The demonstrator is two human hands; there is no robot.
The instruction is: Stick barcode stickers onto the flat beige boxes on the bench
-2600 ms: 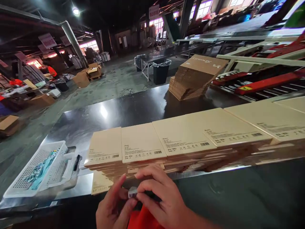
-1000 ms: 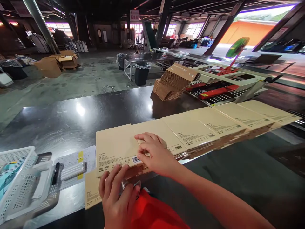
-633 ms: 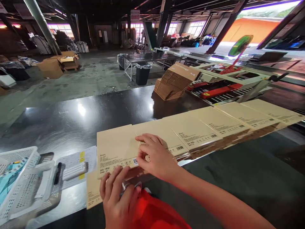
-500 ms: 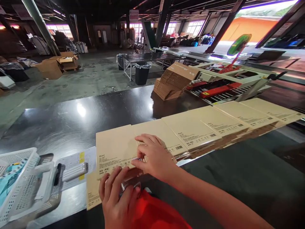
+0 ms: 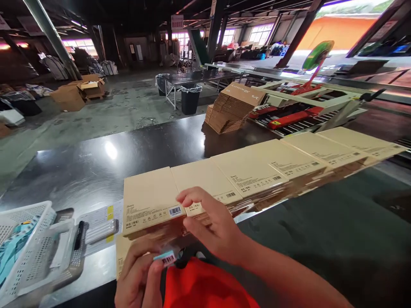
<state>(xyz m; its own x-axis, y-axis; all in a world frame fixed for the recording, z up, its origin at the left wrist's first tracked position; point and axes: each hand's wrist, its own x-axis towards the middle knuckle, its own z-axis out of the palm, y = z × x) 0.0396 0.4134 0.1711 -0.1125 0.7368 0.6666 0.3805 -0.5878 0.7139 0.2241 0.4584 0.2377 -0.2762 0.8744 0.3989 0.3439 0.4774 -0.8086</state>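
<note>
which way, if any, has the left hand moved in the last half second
Yes, the left hand moved toward the person: its fingers lay on the front edge of the leftmost top box, and now hold a barcode label in front.

Probably six stacks of cream boxes (image 5: 147, 188) run from eight to three o'clock; two black bins (image 5: 190, 101) stand toward eleven, one green wheel (image 5: 316, 55) at two, one pen (image 5: 78, 236) at eight.

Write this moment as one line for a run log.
left hand: pinching barcode label | right hand: open, near boxes | black pen: left of boxes
</note>
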